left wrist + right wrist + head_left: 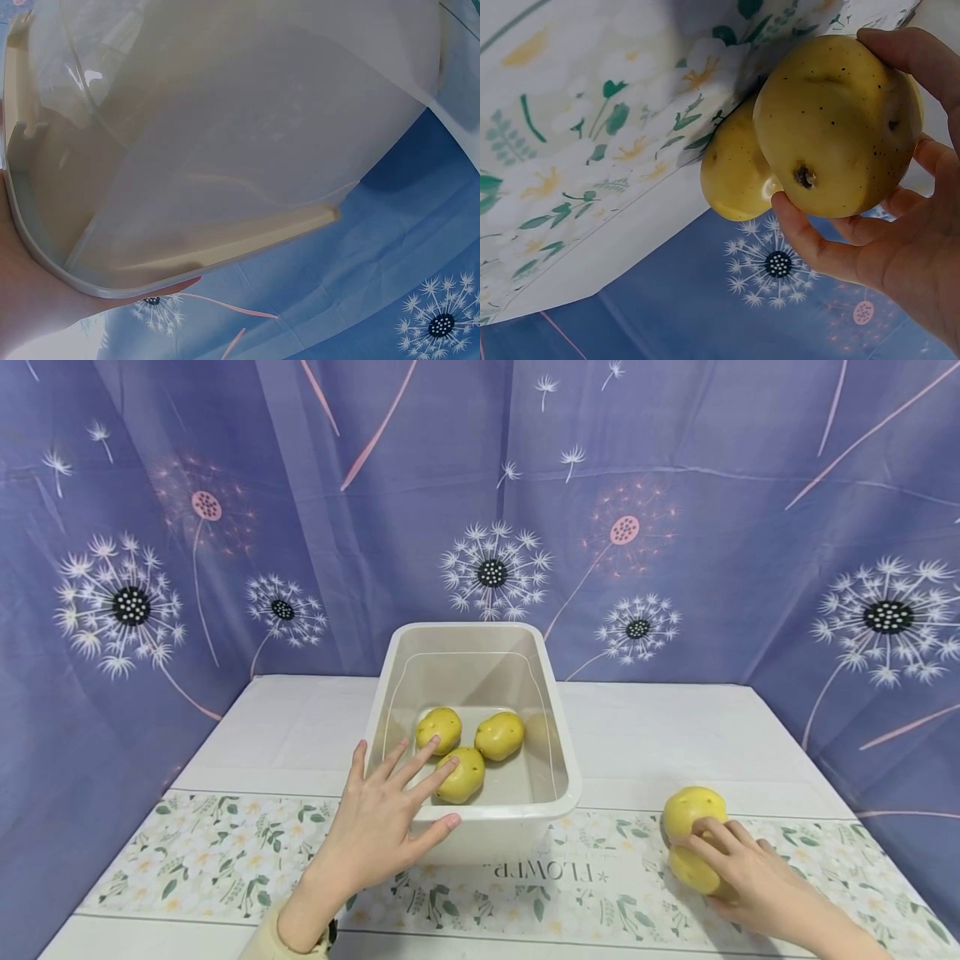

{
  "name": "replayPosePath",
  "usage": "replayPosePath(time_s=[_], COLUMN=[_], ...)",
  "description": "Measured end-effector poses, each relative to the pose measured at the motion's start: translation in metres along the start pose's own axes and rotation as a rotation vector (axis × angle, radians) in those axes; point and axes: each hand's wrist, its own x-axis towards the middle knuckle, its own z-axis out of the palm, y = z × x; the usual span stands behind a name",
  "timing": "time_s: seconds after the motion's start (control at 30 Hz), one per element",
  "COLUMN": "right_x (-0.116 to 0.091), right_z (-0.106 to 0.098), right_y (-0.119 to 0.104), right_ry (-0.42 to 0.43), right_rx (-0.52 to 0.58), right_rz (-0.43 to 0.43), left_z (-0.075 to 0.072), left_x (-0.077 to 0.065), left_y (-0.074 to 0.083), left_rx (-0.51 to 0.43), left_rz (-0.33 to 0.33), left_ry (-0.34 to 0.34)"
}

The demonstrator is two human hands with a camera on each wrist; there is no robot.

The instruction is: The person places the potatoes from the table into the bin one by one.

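My right hand [757, 881] grips a yellow potato [692, 870] at the right of the table, thumb on one side and fingers on the other. Just beyond it, a second potato [694, 810] lies on the cloth; in the right wrist view this potato [735, 169] is partly hidden behind the held one [832, 124]. With fingers spread, my left hand [378, 818] lies over the near left corner of a pale plastic bin [491, 812]. Inside the bin rest three potatoes [500, 736], two of them partly covered by the left fingertips. The left wrist view shows the bin's outer wall [247, 142].
A white table cover [645, 727] with a floral strip [217, 860] lies under everything. Purple-blue dandelion curtains [360, 552] stand behind and along both sides of the table. The bin's far end comes close to the back curtain.
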Motion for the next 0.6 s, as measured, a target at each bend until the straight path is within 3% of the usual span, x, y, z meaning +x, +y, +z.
replayPosePath(time_s=[0.4,0.6], right_x=[0.009,0.014], right_z=[-0.006,-0.008], right_y=[0.000,-0.001], right_ry=[-0.027,-0.001], right_rx=[0.035,0.028], right_rz=[-0.010,-0.030], left_z=[-0.001,0.000], left_x=[0.000,0.000], left_y=[0.000,0.000], left_rx=[-0.017,-0.009], left_rz=[-0.001,-0.003], left_ry=[-0.001,-0.005])
